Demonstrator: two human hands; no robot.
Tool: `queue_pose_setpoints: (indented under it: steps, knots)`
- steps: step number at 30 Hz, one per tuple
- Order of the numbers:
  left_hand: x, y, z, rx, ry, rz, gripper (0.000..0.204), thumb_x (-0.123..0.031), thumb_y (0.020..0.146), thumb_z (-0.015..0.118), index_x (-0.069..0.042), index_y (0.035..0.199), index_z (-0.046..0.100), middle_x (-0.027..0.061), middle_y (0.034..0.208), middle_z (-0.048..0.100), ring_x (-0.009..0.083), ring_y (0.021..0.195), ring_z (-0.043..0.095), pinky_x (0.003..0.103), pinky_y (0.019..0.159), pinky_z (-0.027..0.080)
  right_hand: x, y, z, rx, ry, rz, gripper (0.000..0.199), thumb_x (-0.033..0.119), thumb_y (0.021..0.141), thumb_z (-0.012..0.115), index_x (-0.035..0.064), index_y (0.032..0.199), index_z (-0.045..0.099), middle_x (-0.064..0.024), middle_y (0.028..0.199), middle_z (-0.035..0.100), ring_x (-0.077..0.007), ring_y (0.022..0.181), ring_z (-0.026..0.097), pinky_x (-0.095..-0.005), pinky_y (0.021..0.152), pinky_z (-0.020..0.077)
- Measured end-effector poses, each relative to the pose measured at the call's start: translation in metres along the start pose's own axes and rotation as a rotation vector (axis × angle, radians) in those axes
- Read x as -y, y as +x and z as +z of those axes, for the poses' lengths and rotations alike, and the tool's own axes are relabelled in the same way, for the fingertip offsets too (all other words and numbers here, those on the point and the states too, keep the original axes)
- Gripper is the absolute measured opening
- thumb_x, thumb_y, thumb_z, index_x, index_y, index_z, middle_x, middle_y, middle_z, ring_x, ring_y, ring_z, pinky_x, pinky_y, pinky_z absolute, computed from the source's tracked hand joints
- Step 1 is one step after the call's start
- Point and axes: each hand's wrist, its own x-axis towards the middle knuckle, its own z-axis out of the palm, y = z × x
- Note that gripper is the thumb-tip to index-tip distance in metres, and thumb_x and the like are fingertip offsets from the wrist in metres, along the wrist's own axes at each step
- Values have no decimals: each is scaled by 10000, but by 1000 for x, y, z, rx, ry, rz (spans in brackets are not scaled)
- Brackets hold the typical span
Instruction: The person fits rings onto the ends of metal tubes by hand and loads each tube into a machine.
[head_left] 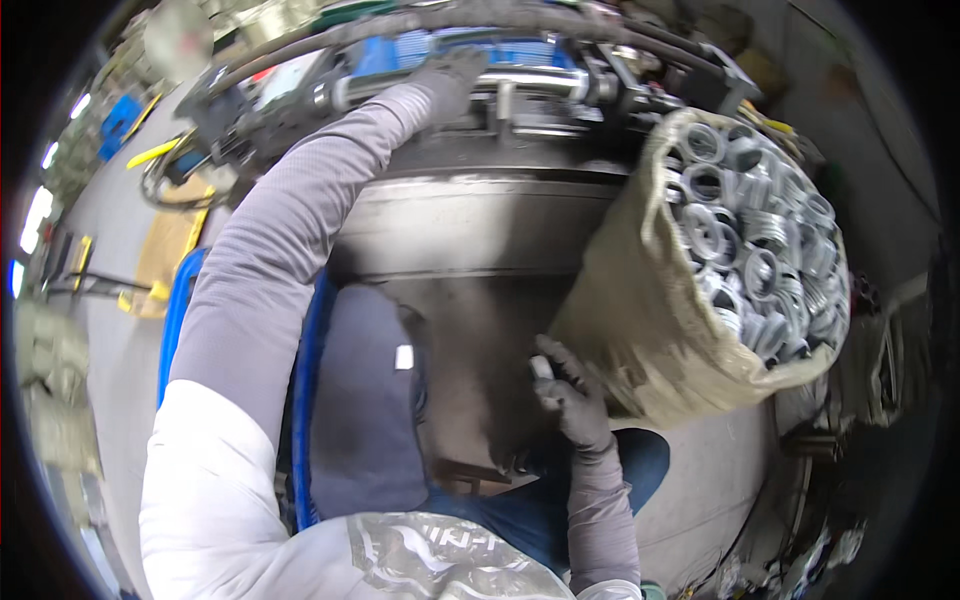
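My left hand, in a dark grey glove, reaches far forward to a machine and lies over its shiny metal bar. Its fingers are blurred, so their grip is unclear. Low in front of me, my right hand, also gloved, has its fingers curled round a small whitish piece whose kind I cannot make out. Just right of that hand stands a tall beige sack, its mouth open and tilted toward me. Clear plastic jar-like pieces with round openings and ribbed necks fill it.
A dark hose arches over the machine. Left of my legs is a blue bin with a dark cushion-like pad against it. Cardboard and a yellow-handled tool are farther left.
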Motion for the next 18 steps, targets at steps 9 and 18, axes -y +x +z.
queue_pose_setpoints:
  steps: [9,18]
  knots:
    - [99,-392,60,95,-268,128,536,-256,914,661,-120,1428,589,157,1419,622,337,1325,582,477,1130,452,2,-18,-9,6,-52,-107,590,395,963,616,-24,1378,611,-80,1136,651,-182,1026,638,-348,938,570]
    - [88,-671,67,917,-191,-261,717,-145,883,668,-45,1558,448,152,1585,479,310,1495,428,453,1212,360,3,-19,-1,-49,-202,-221,522,-167,810,745,-24,1303,657,-101,1283,689,-238,1107,698,-359,951,591]
